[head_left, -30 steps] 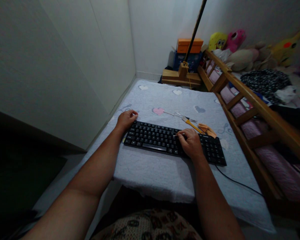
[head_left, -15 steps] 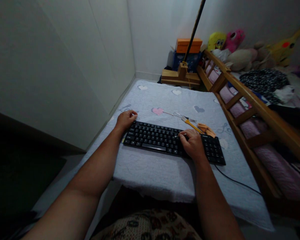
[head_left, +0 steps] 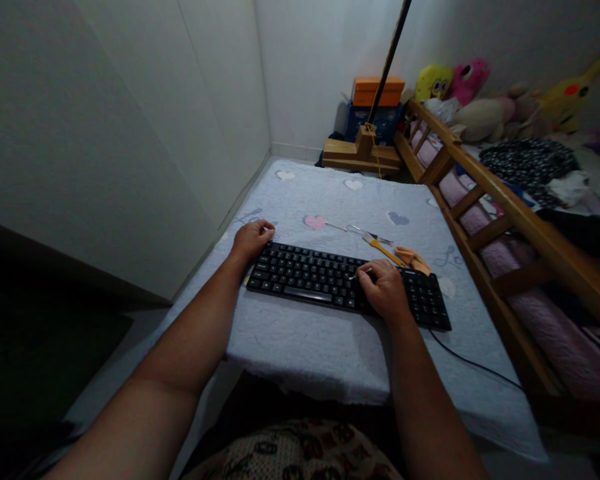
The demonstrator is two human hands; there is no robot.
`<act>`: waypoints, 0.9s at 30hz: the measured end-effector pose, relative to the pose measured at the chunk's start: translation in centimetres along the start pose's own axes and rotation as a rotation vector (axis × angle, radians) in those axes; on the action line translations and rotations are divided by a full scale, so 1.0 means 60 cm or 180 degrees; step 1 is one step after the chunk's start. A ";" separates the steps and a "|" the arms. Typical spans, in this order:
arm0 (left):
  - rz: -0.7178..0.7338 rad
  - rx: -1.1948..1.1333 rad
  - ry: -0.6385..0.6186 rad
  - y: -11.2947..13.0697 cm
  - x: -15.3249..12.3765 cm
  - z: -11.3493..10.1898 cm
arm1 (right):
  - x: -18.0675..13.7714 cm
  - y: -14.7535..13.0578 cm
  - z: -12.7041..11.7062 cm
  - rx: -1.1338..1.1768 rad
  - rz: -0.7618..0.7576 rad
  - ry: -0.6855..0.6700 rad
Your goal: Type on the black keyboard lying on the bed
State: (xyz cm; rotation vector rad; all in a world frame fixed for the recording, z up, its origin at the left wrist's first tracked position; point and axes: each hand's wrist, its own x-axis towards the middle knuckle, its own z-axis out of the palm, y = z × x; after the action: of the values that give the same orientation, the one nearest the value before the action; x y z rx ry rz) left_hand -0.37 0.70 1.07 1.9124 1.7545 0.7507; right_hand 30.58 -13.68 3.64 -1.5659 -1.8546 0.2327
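A black keyboard lies across the cloth-covered table. My right hand rests over its right-middle part, fingers closed in a pinch on a thin white-tipped stick, which looks like a cotton swab; its tip is down among the keys. At the keyboard's far left corner sits my left hand, its fingers curled together; what they grip, if anything, is hidden. Just beyond the keyboard are a yellow-handled brush, a crumpled orange cloth, a dark thin tool and a thin white stick.
The keyboard's cable trails off to the right. A wooden bed rail runs along the table's right side, with plush toys behind it. White panels stand at the left. Past the far edge are a wooden stand and an orange box.
The swab's white tip has shifted slightly toward me and now points lower over the keys. My left hand and the keyboard stay where they were.
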 end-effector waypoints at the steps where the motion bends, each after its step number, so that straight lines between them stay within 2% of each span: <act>1: 0.0004 -0.0003 -0.0003 0.000 0.000 0.000 | 0.000 0.001 0.000 -0.0009 0.0011 0.0006; 27: 0.0006 0.0000 -0.0018 0.000 0.000 0.000 | -0.001 -0.002 0.000 0.0080 -0.0023 0.0011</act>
State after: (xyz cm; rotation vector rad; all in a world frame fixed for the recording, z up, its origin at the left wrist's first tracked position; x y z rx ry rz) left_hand -0.37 0.73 1.05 1.9146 1.7497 0.7452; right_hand 30.51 -13.75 3.67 -1.5413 -1.8475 0.2491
